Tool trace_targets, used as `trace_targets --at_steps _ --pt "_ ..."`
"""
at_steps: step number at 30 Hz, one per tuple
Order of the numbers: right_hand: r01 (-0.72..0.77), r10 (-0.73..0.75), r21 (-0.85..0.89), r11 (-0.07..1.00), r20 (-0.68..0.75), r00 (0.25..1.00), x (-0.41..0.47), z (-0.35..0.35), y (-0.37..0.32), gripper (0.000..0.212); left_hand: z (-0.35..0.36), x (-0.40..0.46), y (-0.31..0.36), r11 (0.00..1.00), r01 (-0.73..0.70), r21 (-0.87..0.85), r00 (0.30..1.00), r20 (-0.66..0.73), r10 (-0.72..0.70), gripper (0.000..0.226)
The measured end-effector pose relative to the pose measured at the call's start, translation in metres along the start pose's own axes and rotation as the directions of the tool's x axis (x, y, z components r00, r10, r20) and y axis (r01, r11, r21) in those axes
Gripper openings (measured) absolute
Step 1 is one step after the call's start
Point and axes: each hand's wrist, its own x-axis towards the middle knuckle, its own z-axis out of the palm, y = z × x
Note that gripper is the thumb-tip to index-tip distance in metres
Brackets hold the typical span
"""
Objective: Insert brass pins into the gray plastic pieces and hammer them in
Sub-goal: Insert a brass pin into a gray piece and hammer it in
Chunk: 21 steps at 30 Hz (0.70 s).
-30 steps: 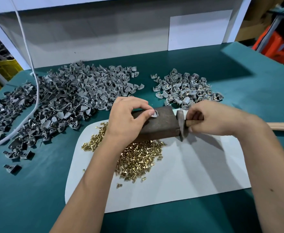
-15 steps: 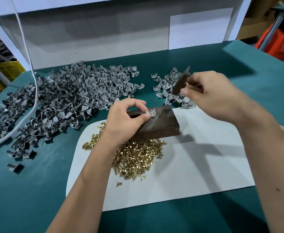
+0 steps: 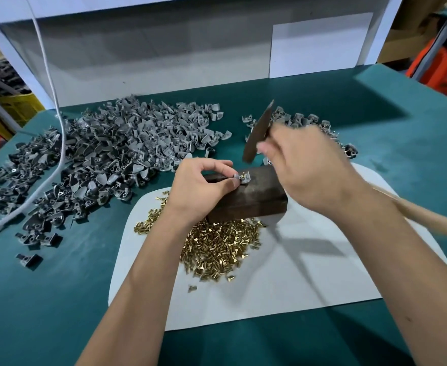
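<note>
My left hand [image 3: 203, 187] pinches a small gray plastic piece [image 3: 243, 178] on top of a dark block [image 3: 254, 198]. A brass pin stands up out of that piece. My right hand [image 3: 307, 167] grips a hammer close to its head, and the dark hammer head [image 3: 258, 134] hangs tilted above the block, a little blurred. The wooden handle [image 3: 423, 216] runs back to the right behind my wrist. A heap of loose brass pins [image 3: 217, 247] lies on the white mat [image 3: 309, 281] in front of the block.
A big pile of gray plastic pieces [image 3: 106, 157] covers the green table at the left. A smaller pile of pieces with pins [image 3: 304, 122] lies behind my right hand. A white cable [image 3: 58, 143] crosses the left pile. A white wall panel stands behind.
The hammer rose from beside the block to above it and now sits slightly lower, over the held piece. My left hand stays on the piece on the block.
</note>
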Motion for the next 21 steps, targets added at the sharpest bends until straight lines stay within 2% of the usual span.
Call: trace_targets --at_steps 2,4,5,8,9,12,13,15,16,18,19,21 --pt "-0.081 0.091 -0.063 0.995 0.173 0.981 -0.002 0.003 0.0 0.032 0.0 0.0 0.0 1.0 0.005 -0.015 1.0 0.002 -0.005 0.013" --pt "-0.09 0.117 -0.14 0.986 0.2 0.973 0.0 -0.005 0.002 0.032 -0.001 0.0 0.001 1.0 0.013 -0.013 1.0 -0.002 -0.013 0.015" --pt "-0.077 0.101 -0.146 0.986 0.166 0.981 0.002 -0.009 0.002 0.029 -0.001 0.0 0.001 1.0 0.022 -0.013 1.0 -0.003 -0.022 0.014" --pt "-0.002 0.005 0.026 1.0 -0.104 0.995 0.0 -0.011 -0.004 0.022 -0.001 0.001 0.001 0.999 0.041 -0.023 0.999 0.002 -0.041 0.014" --pt "0.013 -0.011 0.018 1.0 -0.116 0.993 -0.001 -0.009 -0.009 0.023 -0.001 0.001 0.001 0.999 0.042 -0.026 0.999 0.004 -0.042 0.014" --pt "-0.047 0.067 -0.133 0.99 0.146 0.987 -0.007 0.002 -0.018 0.022 -0.001 0.0 0.002 0.997 0.054 -0.055 0.999 0.009 -0.054 0.016" --pt "-0.056 0.085 -0.161 0.985 0.177 0.981 -0.006 0.0 -0.018 0.02 -0.001 -0.001 0.002 0.997 0.059 -0.056 0.998 0.011 -0.058 0.015" --pt "-0.022 0.043 -0.183 0.983 0.109 0.993 -0.002 -0.008 -0.016 0.019 -0.001 -0.001 0.003 0.997 0.065 -0.043 0.998 0.01 -0.064 0.014" --pt "-0.012 0.016 -0.167 0.986 0.023 1.0 -0.001 -0.01 -0.015 0.02 -0.001 0.0 0.003 0.997 0.066 -0.031 0.998 0.009 -0.065 0.013" --pt "-0.016 0.009 -0.071 0.997 -0.108 0.994 -0.001 -0.008 -0.017 0.023 -0.002 0.001 0.002 0.998 0.062 -0.013 0.998 0.008 -0.062 0.012" --pt "-0.026 0.021 -0.062 0.998 -0.079 0.997 -0.002 -0.006 -0.02 0.025 -0.002 0.001 0.002 0.998 0.06 -0.015 0.998 0.01 -0.059 0.012" --pt "-0.04 0.055 -0.136 0.99 0.113 0.992 -0.005 0.002 -0.021 0.024 -0.001 0.001 0.002 0.997 0.065 -0.033 0.998 0.015 -0.064 0.013"
